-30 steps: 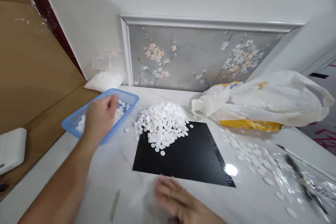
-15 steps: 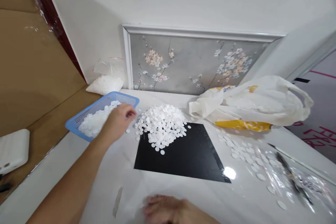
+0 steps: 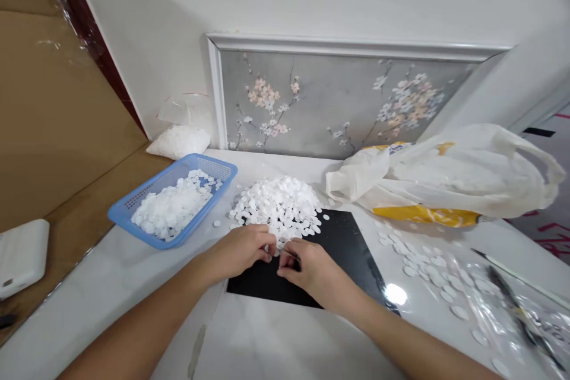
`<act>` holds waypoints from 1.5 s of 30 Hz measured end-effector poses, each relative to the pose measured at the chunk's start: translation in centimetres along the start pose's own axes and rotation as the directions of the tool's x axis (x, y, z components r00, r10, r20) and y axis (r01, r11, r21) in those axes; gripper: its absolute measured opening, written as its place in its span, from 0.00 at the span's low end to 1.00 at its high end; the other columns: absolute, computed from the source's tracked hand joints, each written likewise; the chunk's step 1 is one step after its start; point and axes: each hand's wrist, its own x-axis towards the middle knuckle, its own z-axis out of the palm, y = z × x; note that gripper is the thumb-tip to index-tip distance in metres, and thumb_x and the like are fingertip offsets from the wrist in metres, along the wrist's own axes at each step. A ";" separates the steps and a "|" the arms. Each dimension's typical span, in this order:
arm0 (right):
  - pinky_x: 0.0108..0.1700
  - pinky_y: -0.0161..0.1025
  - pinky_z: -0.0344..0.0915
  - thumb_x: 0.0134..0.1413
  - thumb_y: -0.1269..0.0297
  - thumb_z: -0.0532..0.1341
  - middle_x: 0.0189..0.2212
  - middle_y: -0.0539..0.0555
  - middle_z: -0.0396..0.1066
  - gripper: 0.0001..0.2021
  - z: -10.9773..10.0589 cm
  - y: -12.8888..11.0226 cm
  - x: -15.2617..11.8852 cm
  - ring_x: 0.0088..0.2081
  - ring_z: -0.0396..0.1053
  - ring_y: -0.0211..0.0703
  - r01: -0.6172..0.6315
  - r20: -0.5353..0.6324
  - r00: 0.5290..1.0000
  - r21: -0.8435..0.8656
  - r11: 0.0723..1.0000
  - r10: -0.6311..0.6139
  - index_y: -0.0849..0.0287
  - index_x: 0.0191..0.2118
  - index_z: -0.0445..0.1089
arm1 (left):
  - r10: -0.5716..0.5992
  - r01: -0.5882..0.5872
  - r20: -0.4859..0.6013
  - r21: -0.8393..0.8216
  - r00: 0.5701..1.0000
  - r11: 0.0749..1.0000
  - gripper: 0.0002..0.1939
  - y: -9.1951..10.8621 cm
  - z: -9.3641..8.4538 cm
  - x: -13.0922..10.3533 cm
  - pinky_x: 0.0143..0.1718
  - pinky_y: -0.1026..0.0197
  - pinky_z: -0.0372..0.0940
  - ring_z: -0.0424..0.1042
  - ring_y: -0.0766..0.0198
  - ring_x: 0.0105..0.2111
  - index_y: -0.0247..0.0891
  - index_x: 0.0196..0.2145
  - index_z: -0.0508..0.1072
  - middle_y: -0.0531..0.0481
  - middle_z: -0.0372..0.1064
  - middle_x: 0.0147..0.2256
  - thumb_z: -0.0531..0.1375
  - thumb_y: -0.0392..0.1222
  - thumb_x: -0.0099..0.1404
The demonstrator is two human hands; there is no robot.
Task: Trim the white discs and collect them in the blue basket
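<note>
A heap of small white round discs (image 3: 278, 202) lies over the far part of a black sheet (image 3: 267, 282) on the table. Both hands meet at the heap's near edge, fingertips almost touching. My left hand (image 3: 247, 249) is closed in a pinch; whatever its fingertips hold is hidden. Opposite it, my right hand (image 3: 314, 270) pinches with thumb and fingers, and the thin pale edge of a disc seems to show there. To the left, a blue plastic basket (image 3: 180, 239) carries a pile of similar white discs.
A clear bag of white pieces (image 3: 180, 141) leans against the wall behind the basket. At right lie a white and yellow plastic bag (image 3: 445, 184), scattered discs (image 3: 421, 261), clear plastic bags and a dark slender tool (image 3: 512, 294). A white device (image 3: 24, 255) sits far left.
My left hand has come from above the basket to the heap's near edge. My right hand has moved up from the table's front to meet it.
</note>
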 end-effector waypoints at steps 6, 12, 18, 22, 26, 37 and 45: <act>0.26 0.34 0.57 0.46 0.68 0.61 0.24 0.46 0.66 0.02 -3.1 2.9 -1.3 0.24 0.61 0.37 -0.129 0.035 0.991 0.100 0.987 0.126 0.56 0.30 0.69 | -0.050 0.048 -0.019 -0.096 0.999 0.994 0.04 0.5 -0.6 -0.7 0.30 0.64 0.54 0.64 0.64 0.31 0.40 0.27 0.67 0.52 0.65 0.31 0.56 0.34 0.59; 0.32 0.37 0.59 0.54 0.67 0.55 0.28 0.48 0.70 0.06 -4.2 4.3 -1.7 0.29 0.66 0.40 -0.193 -0.048 0.978 0.144 0.971 0.202 0.55 0.33 0.69 | -0.174 0.128 -0.184 -0.238 0.967 0.963 0.07 0.7 -1.3 -0.5 0.30 0.64 0.56 0.67 0.62 0.28 0.42 0.34 0.73 0.51 0.70 0.29 0.55 0.37 0.61; 0.33 0.35 0.63 0.50 0.70 0.61 0.31 0.50 0.68 0.04 -3.1 3.7 -1.7 0.30 0.67 0.39 0.015 -0.016 1.000 0.132 0.991 -0.013 0.55 0.33 0.72 | -0.270 0.185 -0.157 -0.412 0.950 0.892 0.06 2.2 0.8 0.5 0.27 0.65 0.58 0.67 0.64 0.26 0.40 0.25 0.71 0.53 0.68 0.24 0.57 0.37 0.58; 0.31 0.35 0.63 0.52 0.74 0.57 0.31 0.52 0.66 0.07 -2.5 3.3 -1.6 0.27 0.66 0.38 0.153 -0.008 0.988 -0.003 0.988 -0.153 0.57 0.29 0.70 | -0.367 0.303 0.092 -0.760 0.926 0.575 0.10 3.3 3.2 1.1 0.26 0.64 0.63 0.69 0.67 0.22 0.38 0.24 0.64 0.55 0.68 0.22 0.62 0.41 0.55; 0.25 0.34 0.59 0.53 0.70 0.55 0.23 0.48 0.65 0.08 -2.7 3.2 -1.3 0.21 0.63 0.36 -0.044 -0.118 0.991 0.174 0.984 0.066 0.57 0.24 0.61 | -0.404 0.309 0.120 -0.841 0.907 0.444 0.14 3.3 4.0 1.4 0.32 0.62 0.68 0.75 0.63 0.28 0.36 0.26 0.64 0.52 0.72 0.25 0.66 0.44 0.53; 0.19 0.29 0.50 0.51 0.65 0.58 0.14 0.42 0.59 0.04 -1.7 1.9 -2.0 0.17 0.55 0.31 -0.264 0.166 0.964 0.657 0.706 0.206 0.59 0.31 0.68 | -0.427 0.299 0.129 -0.883 0.895 0.361 0.15 3.3 3.9 1.2 0.38 0.59 0.69 0.76 0.61 0.32 0.37 0.26 0.64 0.50 0.74 0.27 0.67 0.45 0.51; 0.17 0.29 0.56 0.49 0.54 0.63 0.22 0.49 0.69 0.13 -2.3 3.4 -1.0 0.20 0.66 0.34 -0.223 0.069 0.960 0.775 0.592 0.271 0.61 0.30 0.68 | 0.146 0.271 0.623 -0.523 0.769 0.808 0.14 3.9 -0.4 -1.1 0.19 0.67 0.56 0.64 0.71 0.19 0.38 0.22 0.75 0.48 0.75 0.34 0.60 0.50 0.58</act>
